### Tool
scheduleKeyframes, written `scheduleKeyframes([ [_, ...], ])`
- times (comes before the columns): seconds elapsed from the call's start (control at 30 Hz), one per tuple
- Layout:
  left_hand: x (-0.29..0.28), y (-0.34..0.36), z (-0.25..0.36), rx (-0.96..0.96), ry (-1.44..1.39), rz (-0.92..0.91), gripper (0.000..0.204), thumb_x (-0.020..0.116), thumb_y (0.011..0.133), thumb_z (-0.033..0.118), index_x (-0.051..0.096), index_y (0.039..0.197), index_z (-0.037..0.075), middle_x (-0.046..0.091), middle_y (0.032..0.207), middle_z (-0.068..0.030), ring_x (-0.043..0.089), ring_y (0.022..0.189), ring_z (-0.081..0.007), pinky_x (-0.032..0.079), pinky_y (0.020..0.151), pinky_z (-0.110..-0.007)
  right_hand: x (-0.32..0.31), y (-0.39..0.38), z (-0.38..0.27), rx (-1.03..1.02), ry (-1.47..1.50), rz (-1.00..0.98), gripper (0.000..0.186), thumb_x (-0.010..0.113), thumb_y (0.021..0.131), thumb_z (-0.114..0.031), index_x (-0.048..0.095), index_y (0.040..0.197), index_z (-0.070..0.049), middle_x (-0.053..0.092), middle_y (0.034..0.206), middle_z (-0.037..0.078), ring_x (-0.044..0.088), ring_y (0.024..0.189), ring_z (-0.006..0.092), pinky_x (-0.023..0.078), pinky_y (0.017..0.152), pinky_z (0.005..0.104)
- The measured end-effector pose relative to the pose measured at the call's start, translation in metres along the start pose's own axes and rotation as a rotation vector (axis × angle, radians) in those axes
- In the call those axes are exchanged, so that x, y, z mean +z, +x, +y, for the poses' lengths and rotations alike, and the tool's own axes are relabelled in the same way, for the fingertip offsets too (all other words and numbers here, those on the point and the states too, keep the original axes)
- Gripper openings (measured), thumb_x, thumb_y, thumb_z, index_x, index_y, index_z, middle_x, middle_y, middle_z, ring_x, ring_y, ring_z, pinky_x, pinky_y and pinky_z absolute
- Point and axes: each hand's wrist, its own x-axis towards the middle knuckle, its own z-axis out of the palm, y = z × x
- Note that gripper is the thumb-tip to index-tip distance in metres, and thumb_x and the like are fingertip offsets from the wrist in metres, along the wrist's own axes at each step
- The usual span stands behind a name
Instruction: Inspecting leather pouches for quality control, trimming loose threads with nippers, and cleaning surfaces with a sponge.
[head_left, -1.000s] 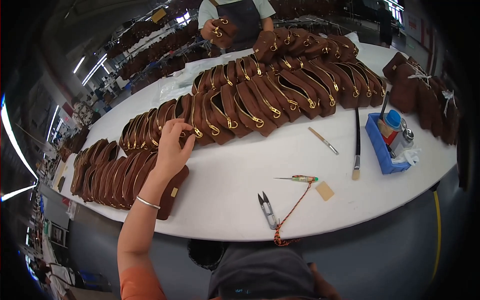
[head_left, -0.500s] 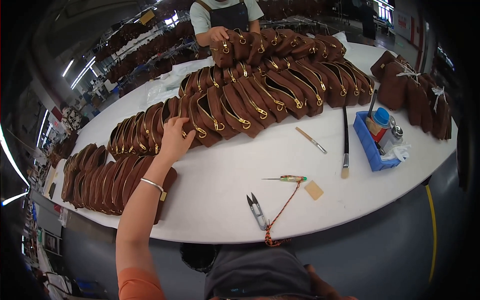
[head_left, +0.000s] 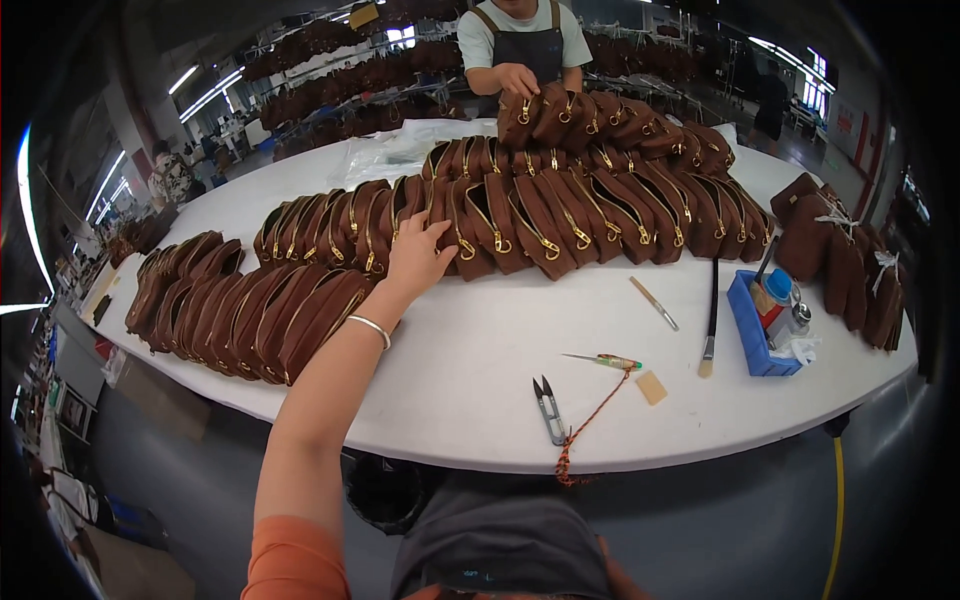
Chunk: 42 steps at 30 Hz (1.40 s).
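Brown zipped pouches (head_left: 540, 240) with gold zippers and pulls stand packed in long rows across the white table. My left hand (head_left: 418, 258), a silver bangle on its wrist, reaches to the front of the middle row. Its fingers are apart and bent, and they rest against a pouch there; no firm hold shows. Some of that pouch is hidden behind the hand. Below my forearm at the left lies another row of the same pouches (head_left: 255, 320). My right hand is out of view.
Thread snips (head_left: 548, 410), a green-handled awl (head_left: 615, 361) with a braided cord, a tan block (head_left: 651, 388), a slim tool (head_left: 653, 303) and a long brush (head_left: 711, 330) lie on the table (head_left: 470, 400). A blue bin (head_left: 750, 325) holds supplies. Across it, a co-worker (head_left: 525, 55) touches a pouch.
The view has turned, so the scene sits further right. My left hand remains at about the same spot on the pouch row. The co-worker's hand stays on the back pouches.
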Motion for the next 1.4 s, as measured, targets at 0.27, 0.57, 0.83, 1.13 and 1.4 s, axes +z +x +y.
scheduleKeyframes([
  [0.27,0.008,-0.009,-0.001,0.016,-0.056,0.116,0.052,0.078,0.082,0.021,0.063,0.130,0.007,0.047,0.142,-0.0224,0.046,0.130,-0.0381,0.047,0.103,-0.045,-0.059,-0.128,-0.121,-0.318,-0.415,0.199,0.040,0.066,0.088,-0.028,0.069,0.120,-0.004,0.073,0.108,0.019,0.071,0.103,0.0301,0.054,0.088,0.0404],
  [0.57,-0.030,0.019,-0.020,0.053,-0.228,-0.157,0.044,0.075,0.086,0.027,0.068,0.123,0.005,0.063,0.124,-0.0226,0.061,0.111,-0.0359,0.050,0.098,-0.042,-0.048,-0.148,-0.175,-0.468,-0.589,0.159,0.041,0.064,0.089,-0.029,0.066,0.122,-0.004,0.072,0.106,0.020,0.070,0.097,0.0377,0.055,0.089,0.0450],
  [0.83,-0.121,0.051,-0.188,-0.321,0.118,0.028,0.038,0.066,0.086,0.029,0.072,0.114,0.003,0.071,0.108,-0.0222,0.067,0.103,-0.0396,0.053,0.093,-0.044,-0.014,-0.194,-0.283,-0.355,-0.770,0.240,0.036,0.058,0.092,-0.026,0.064,0.120,-0.004,0.068,0.108,0.026,0.067,0.098,0.0432,0.053,0.091,0.0507],
  [1.13,-0.140,0.011,-0.356,-0.457,0.496,-0.281,0.035,0.066,0.089,0.020,0.069,0.123,0.009,0.068,0.119,-0.0227,0.063,0.112,-0.0391,0.049,0.100,-0.044,-0.009,-0.108,-0.244,-0.693,-0.819,0.431,0.033,0.054,0.094,-0.027,0.065,0.114,-0.002,0.069,0.101,0.026,0.067,0.087,0.0453,0.054,0.080,0.0525],
  [1.4,-0.126,0.016,-0.392,-0.520,0.567,-0.534,0.027,0.075,0.070,0.004,0.075,0.097,0.004,0.072,0.101,-0.0208,0.068,0.099,-0.0380,0.056,0.087,-0.042,-0.006,-0.081,-0.239,-0.860,-0.589,0.538,0.040,0.049,0.098,-0.032,0.063,0.113,0.002,0.068,0.089,0.032,0.066,0.081,0.0492,0.053,0.072,0.0574],
])
